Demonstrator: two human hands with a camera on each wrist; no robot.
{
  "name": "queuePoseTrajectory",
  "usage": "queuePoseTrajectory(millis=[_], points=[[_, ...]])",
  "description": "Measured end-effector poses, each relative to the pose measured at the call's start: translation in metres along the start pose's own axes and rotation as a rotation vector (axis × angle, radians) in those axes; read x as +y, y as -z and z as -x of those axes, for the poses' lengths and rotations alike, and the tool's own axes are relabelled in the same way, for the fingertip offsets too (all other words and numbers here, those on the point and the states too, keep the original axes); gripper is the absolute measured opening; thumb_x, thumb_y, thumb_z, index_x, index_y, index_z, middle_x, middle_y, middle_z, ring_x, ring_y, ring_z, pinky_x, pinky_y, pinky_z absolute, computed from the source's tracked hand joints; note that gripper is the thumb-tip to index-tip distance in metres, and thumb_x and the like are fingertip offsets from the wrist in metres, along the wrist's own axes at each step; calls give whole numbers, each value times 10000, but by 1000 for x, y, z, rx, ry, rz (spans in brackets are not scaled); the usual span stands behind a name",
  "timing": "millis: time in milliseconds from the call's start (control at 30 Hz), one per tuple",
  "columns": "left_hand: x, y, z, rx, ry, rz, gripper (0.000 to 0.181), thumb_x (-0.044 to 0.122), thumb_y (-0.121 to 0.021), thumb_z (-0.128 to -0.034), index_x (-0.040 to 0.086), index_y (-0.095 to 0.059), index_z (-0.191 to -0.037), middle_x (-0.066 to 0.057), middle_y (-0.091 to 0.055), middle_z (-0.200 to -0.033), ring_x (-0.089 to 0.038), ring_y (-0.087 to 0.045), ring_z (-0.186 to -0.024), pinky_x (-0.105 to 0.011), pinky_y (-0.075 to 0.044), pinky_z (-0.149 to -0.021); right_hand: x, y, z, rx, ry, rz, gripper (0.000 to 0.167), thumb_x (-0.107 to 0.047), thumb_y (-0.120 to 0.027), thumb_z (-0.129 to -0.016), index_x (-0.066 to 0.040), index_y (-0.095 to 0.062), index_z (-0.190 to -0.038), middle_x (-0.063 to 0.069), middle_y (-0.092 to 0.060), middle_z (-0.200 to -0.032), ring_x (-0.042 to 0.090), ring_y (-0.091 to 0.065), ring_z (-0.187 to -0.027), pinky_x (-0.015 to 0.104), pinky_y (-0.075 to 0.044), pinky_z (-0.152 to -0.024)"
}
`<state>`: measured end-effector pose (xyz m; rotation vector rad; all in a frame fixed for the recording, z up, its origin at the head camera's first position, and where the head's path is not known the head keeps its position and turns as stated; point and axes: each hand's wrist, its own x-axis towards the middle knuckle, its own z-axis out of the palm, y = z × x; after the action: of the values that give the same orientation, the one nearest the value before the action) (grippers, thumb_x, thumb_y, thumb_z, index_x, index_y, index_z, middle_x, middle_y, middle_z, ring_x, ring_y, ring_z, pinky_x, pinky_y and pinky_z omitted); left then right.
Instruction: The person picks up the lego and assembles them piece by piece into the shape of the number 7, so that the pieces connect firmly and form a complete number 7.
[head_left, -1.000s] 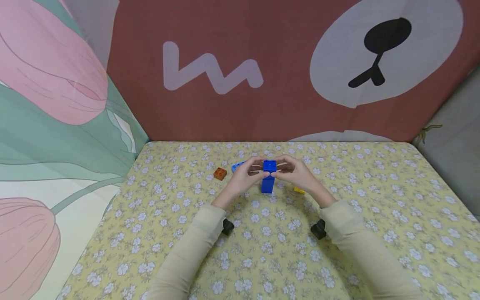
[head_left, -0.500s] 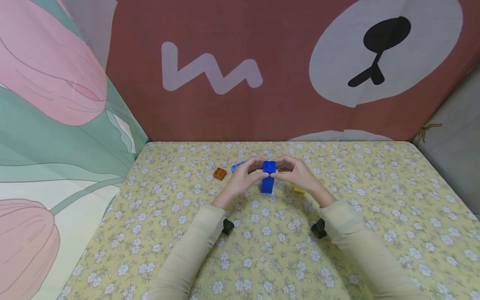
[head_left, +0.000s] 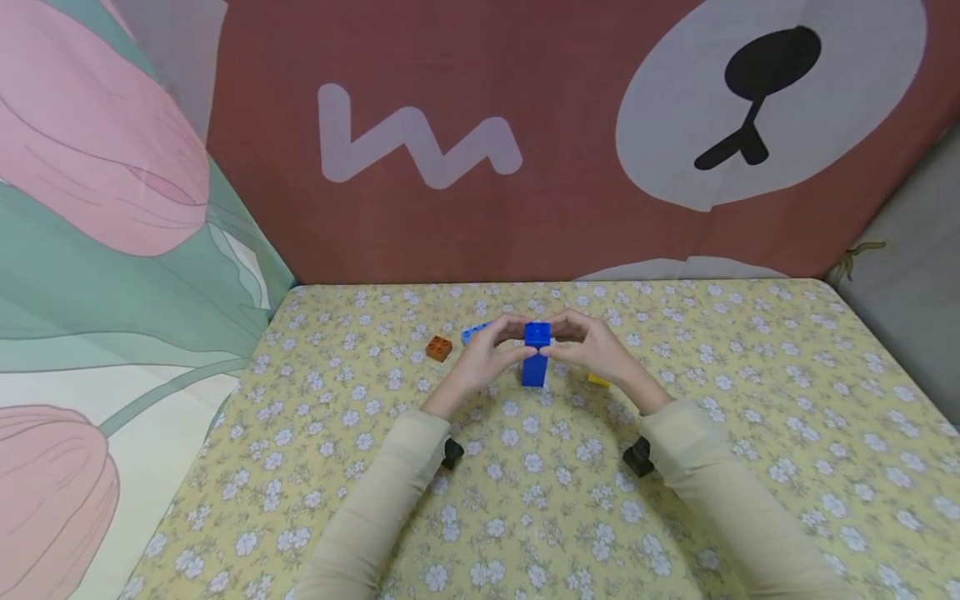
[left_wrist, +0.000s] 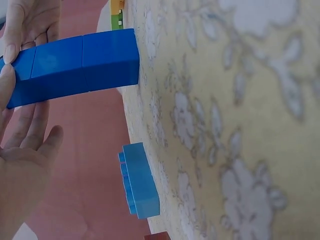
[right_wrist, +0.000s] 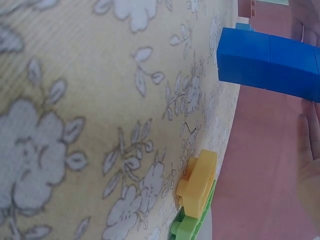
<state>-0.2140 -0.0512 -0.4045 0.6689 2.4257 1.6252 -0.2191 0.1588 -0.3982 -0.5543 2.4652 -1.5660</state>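
Note:
A tower of dark blue toy building bricks stands upright on the flowered cloth, in the middle of the head view. My left hand pinches its upper part from the left, thumb on the near face. From the other side my right hand grips the same upper part, and the two thumb tips nearly meet. The left wrist view shows seams between the stacked bricks. In the head view, the fingers behind the tower are partly hidden.
Left of the tower lie a light blue brick, partly behind my left hand, and an orange-brown brick. A yellow brick and a green brick lie to the right. A printed fabric wall borders the table's back.
Both hands keep hold of the tower's upper part with hardly any movement. The head view has shifted slightly.

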Motion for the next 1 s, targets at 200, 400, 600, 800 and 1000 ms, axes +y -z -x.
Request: queuePoseTrajectory(millis=[200, 400, 600, 800, 1000], points=[[1, 1, 0, -5, 4, -19, 428, 215, -636, -924, 111, -509, -1319, -103, -604, -1258, -248, -563, -1220, -412, -467, -1039, -4, 1, 1, -12, -4, 22, 381, -221, -690, -889, -63, -576, -1217, 173, -638, -1191, 308, -620, -1099, 445, -529, -926], [2, 2, 0, -14, 28, -15, 423, 244, -641, -920, 157, -516, -1315, -69, -609, -1253, -223, -566, -1219, -391, -483, -1019, -6, 3, 1, -38, -48, 48, 429, -271, -682, -895, -75, -556, -1255, 164, -632, -1203, 302, -613, -1103, 444, -531, -916], [2, 3, -1, -21, 62, -14, 428, 265, -644, -918, 192, -515, -1319, -64, -606, -1261, -218, -560, -1232, -378, -495, -1006, -5, 8, 0, -87, -29, 37, 436, -284, -662, -909, -85, -548, -1280, 163, -599, -1257, 321, -578, -1161, 468, -517, -941], [3, 2, -1, -21, 87, -28, 460, 300, -643, -916, 196, -501, -1340, -66, -593, -1285, -219, -552, -1239, -384, -490, -1010, -4, 17, 0, -118, -23, 23, 431, -275, -592, -956, -68, -523, -1328, 173, -540, -1340, 363, -510, -1244, 520, -479, -987], [3, 3, -2, -20, 107, -33, 501, 322, -646, -913, 207, -486, -1373, -72, -566, -1322, -232, -538, -1258, -393, -482, -1021, -5, 26, 2, -62, -11, 42, 442, -305, -489, -1007, -25, -503, -1348, 201, -539, -1350, 386, -510, -1247, 561, -427, -1035]])
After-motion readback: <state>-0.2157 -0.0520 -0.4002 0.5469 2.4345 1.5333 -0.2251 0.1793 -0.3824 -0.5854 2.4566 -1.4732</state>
